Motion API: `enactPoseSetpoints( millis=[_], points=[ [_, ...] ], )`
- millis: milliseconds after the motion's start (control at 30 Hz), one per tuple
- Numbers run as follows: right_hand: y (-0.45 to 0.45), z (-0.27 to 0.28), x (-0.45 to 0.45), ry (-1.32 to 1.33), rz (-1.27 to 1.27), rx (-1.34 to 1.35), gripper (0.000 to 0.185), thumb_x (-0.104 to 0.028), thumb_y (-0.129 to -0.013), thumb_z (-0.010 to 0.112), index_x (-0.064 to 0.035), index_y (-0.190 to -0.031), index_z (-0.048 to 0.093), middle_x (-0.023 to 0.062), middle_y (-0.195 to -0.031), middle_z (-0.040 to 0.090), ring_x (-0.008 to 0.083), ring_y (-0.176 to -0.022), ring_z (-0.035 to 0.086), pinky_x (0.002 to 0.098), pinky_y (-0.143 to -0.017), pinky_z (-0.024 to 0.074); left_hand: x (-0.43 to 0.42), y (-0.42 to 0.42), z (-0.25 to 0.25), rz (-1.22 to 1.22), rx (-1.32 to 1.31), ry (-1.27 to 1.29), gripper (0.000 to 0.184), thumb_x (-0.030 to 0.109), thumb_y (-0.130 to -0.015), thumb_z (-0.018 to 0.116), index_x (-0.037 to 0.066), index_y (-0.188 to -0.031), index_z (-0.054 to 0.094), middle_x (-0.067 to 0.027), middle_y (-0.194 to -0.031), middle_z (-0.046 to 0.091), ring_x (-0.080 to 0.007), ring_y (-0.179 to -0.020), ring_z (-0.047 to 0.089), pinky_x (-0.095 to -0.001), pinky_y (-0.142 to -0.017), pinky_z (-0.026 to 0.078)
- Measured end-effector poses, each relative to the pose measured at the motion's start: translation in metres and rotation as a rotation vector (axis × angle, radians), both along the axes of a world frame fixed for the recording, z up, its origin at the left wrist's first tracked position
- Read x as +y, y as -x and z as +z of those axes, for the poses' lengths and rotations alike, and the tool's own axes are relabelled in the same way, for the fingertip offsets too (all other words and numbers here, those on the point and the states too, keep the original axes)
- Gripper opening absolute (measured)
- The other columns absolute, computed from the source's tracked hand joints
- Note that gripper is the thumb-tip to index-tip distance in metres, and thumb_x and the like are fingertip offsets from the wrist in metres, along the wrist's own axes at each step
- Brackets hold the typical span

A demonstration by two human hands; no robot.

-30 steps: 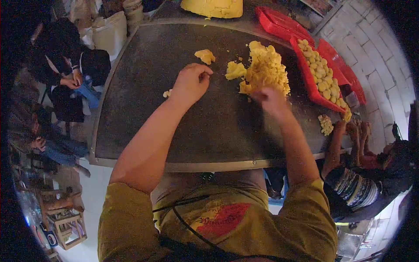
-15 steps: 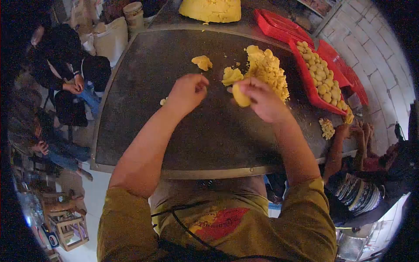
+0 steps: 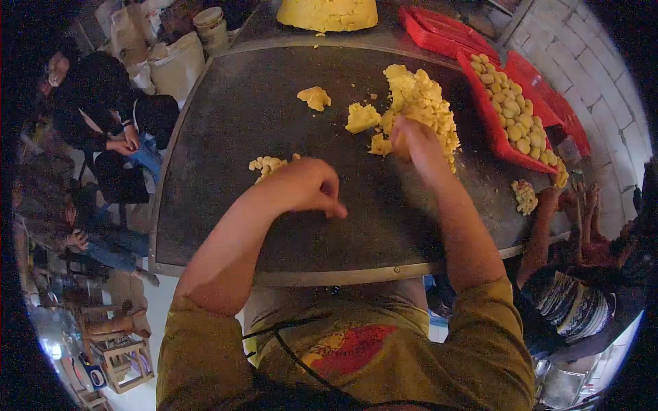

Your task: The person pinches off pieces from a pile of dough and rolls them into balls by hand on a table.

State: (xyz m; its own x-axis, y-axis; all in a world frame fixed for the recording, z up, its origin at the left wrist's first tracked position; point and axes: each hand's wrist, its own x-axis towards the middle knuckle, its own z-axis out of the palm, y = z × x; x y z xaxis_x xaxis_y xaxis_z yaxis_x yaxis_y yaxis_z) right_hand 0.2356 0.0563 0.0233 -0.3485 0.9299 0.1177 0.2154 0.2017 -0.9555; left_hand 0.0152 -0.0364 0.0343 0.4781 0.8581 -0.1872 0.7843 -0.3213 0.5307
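Observation:
My left hand (image 3: pixel 312 188) hovers over the dark tabletop, loosely bent, with a gap between thumb and fingers and nothing visible in it. Just behind its wrist lies a cluster of small pale pieces (image 3: pixel 266 165), partly covered by the arm. My right hand (image 3: pixel 419 145) is closed at the near left edge of a crumbly yellow dough heap (image 3: pixel 419 96), with yellow dough at its fingers. How much it holds is hidden. Left of it are a loose dough lump (image 3: pixel 362 118) and a smaller rough bit (image 3: pixel 379 144). Another flattened dough piece (image 3: pixel 314 98) lies farther left.
A red tray (image 3: pixel 483 113) full of smooth dough balls (image 3: pixel 513 109) stands at the right, other red trays (image 3: pixel 439 33) behind. A large dough block (image 3: pixel 327 15) sits at the back. A nutty clump (image 3: pixel 525 197) lies near the right edge. People sit left and right.
My left hand has moved right and toward me, uncovering more pale pieces. My right hand, earlier holding a smooth dough ball, has moved right to the heap; the ball is no longer clearly visible.

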Motion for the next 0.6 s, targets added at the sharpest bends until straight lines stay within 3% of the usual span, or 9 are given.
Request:
enactPoseSetpoints(
  millis=[33, 100, 133, 200, 233, 300, 400, 533, 600],
  points=[
    [0.000, 0.003, -0.004, 0.001, 0.005, 0.005, 0.039, -0.045, -0.084, 0.050, -0.0074, -0.073, 0.058, 0.0069, -0.062, 0.055, 0.0174, -0.056, 0.053, 0.0278, -0.050, 0.0415, 0.001, -0.003, 0.000, 0.005, 0.005, 0.001, 0.025, 0.032, -0.071, 0.068, 0.008, -0.072, 0.062, -0.0104, -0.073, 0.060, -0.0253, -0.074, 0.059, -0.0367, -0.066, 0.046],
    [0.000, 0.009, -0.011, -0.709, 0.020, -0.554, 0.024, -0.028, -0.078, 0.059, -0.0048, -0.084, 0.061, 0.0126, -0.069, 0.058, 0.0280, -0.067, 0.058, 0.0354, -0.061, 0.0459, 0.007, -0.015, -0.006, 0.324, -0.221, -0.248, 0.029, 0.035, -0.076, 0.063, 0.008, -0.084, 0.062, -0.0120, -0.081, 0.060, -0.0266, -0.080, 0.058, -0.0365, -0.071, 0.045],
    [0.000, 0.002, -0.010, -0.710, 0.018, -0.547, 0.024, -0.028, -0.078, 0.059, -0.0048, -0.084, 0.061, 0.0126, -0.069, 0.058, 0.0280, -0.067, 0.058, 0.0354, -0.061, 0.0459, 0.010, -0.019, -0.015, 0.325, -0.214, -0.250, 0.029, 0.035, -0.076, 0.063, 0.008, -0.084, 0.062, -0.0120, -0.081, 0.060, -0.0266, -0.080, 0.058, -0.0365, -0.071, 0.045],
    [0.002, -0.014, -0.010, -0.712, 0.044, -0.922, 0.019, -0.017, -0.071, 0.063, -0.0050, -0.086, 0.062, 0.0162, -0.076, 0.059, 0.0336, -0.077, 0.059, 0.0399, -0.068, 0.0463, 0.014, -0.030, -0.032, 0.456, -0.059, -0.746, 0.039, 0.036, -0.078, 0.059, 0.007, -0.103, 0.057, -0.0141, -0.101, 0.056, -0.0293, -0.095, 0.053, -0.0393, -0.082, 0.041],
    [0.001, -0.013, -0.011, -0.707, 0.045, -0.917, 0.019, -0.017, -0.071, 0.063, -0.0050, -0.086, 0.062, 0.0162, -0.076, 0.059, 0.0336, -0.077, 0.059, 0.0399, -0.068, 0.0463, 0.012, -0.036, -0.036, 0.454, -0.053, -0.742, 0.039, 0.036, -0.078, 0.059, 0.007, -0.103, 0.057, -0.0141, -0.101, 0.056, -0.0293, -0.095, 0.053, -0.0393, -0.082, 0.041],
    [0.003, -0.004, -0.014, -0.529, 0.132, -0.997, 0.018, -0.017, -0.069, 0.064, -0.0041, -0.082, 0.063, 0.0160, -0.077, 0.060, 0.0345, -0.076, 0.058, 0.0417, -0.069, 0.0461, 0.005, -0.046, -0.040, 0.419, 0.163, -0.943, 0.051, 0.039, -0.077, 0.058, 0.006, -0.115, 0.048, -0.0167, -0.116, 0.046, -0.0325, -0.108, 0.043, -0.0450, -0.090, 0.033],
    [0.005, 0.001, -0.018, -0.584, 0.105, -1.112, 0.019, -0.020, -0.067, 0.067, -0.0044, -0.077, 0.064, 0.0175, -0.078, 0.059, 0.0333, -0.077, 0.058, 0.0389, -0.067, 0.0465, 0.000, -0.058, -0.039, 0.391, 0.196, -0.949, 0.055, 0.041, -0.075, 0.058, 0.008, -0.117, 0.047, -0.0178, -0.121, 0.040, -0.0338, -0.114, 0.038, -0.0502, -0.092, 0.029],
    [-0.008, -0.001, -0.004, -0.391, 0.206, -0.768, 0.026, -0.026, -0.068, 0.069, -0.0045, -0.082, 0.063, 0.0145, -0.076, 0.061, 0.0283, -0.074, 0.060, 0.0363, -0.066, 0.0464, 0.001, -0.065, -0.039, 0.315, 0.251, -1.023, 0.055, 0.042, -0.073, 0.058, 0.009, -0.115, 0.048, -0.0178, -0.120, 0.041, -0.0328, -0.115, 0.038, -0.0507, -0.093, 0.029],
    [-0.010, 0.011, -0.004, -0.143, -0.067, -0.317, 0.031, -0.028, -0.073, 0.068, -0.0019, -0.087, 0.061, 0.0102, -0.080, 0.062, 0.0211, -0.075, 0.060, 0.0325, -0.066, 0.0461, -0.001, -0.069, -0.037, 0.223, 0.300, -1.090, 0.054, 0.040, -0.072, 0.060, 0.009, -0.115, 0.048, -0.0171, -0.121, 0.041, -0.0329, -0.115, 0.037, -0.0507, -0.093, 0.029]
  ],
)
